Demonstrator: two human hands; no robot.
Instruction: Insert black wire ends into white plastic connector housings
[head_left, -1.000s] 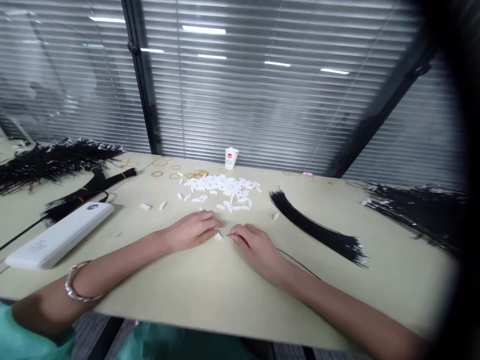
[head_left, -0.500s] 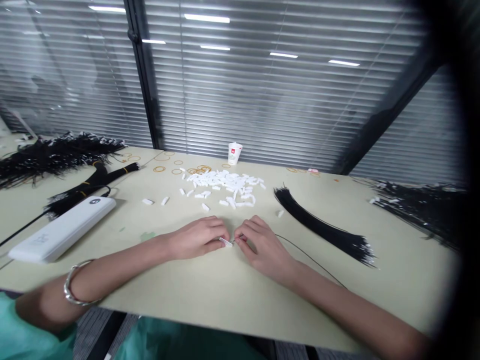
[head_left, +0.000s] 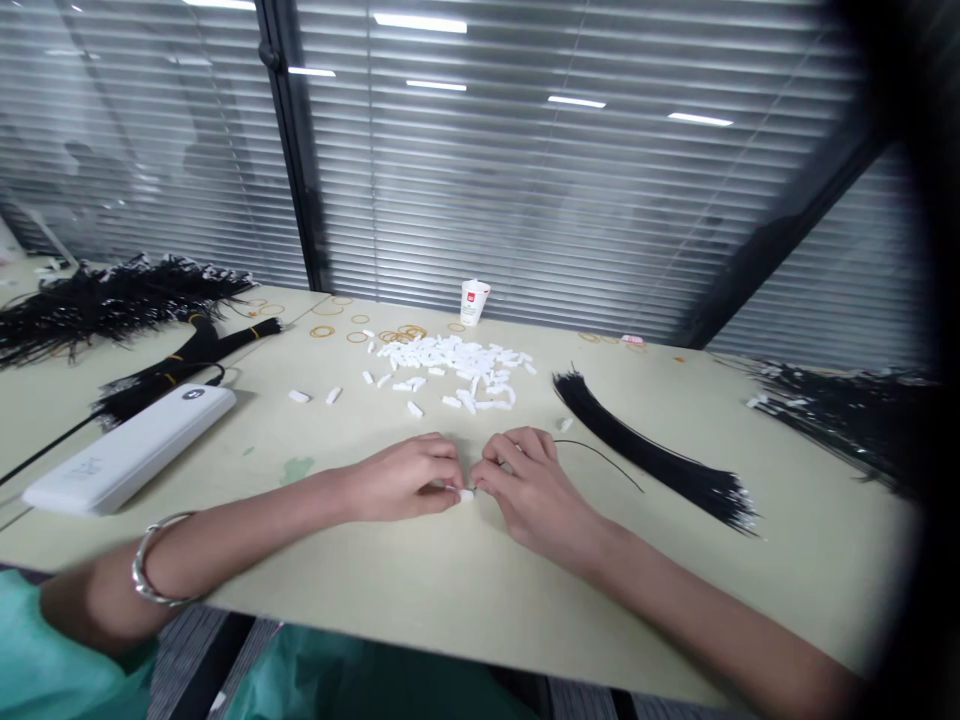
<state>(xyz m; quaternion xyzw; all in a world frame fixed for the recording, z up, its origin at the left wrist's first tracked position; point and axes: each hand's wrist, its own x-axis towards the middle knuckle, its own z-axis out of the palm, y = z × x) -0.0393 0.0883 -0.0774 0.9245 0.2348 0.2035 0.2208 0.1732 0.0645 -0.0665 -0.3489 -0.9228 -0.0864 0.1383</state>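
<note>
Between thumb and fingers, my left hand (head_left: pixel 416 477) pinches a small white plastic connector housing (head_left: pixel 466 495), most of it covered by the fingertips. Right beside it, my right hand (head_left: pixel 521 480) is closed on a thin black wire (head_left: pixel 607 462), whose free length trails off to the right over the table. The wire's end points at the housing; whether it sits inside, I cannot tell. Beyond both hands lies a loose pile of similar white housings (head_left: pixel 450 355). A bundle of black wires (head_left: pixel 637 445) with pale tips rests right of my right hand.
A white power bank (head_left: pixel 131 450) with a cable lies on the left, near banded wire bundles (head_left: pixel 199 350). Heaps of black wires (head_left: pixel 112 305) sit far left and right. Rubber bands (head_left: pixel 322 331) and a paper cup (head_left: pixel 473 303) are at the back, before window blinds (head_left: pixel 487 200).
The white housing has turned in my left fingers and shows less. My right fingers are bunched more tightly, and the trailing wire's visible part is shorter and higher. The view has shifted slightly.
</note>
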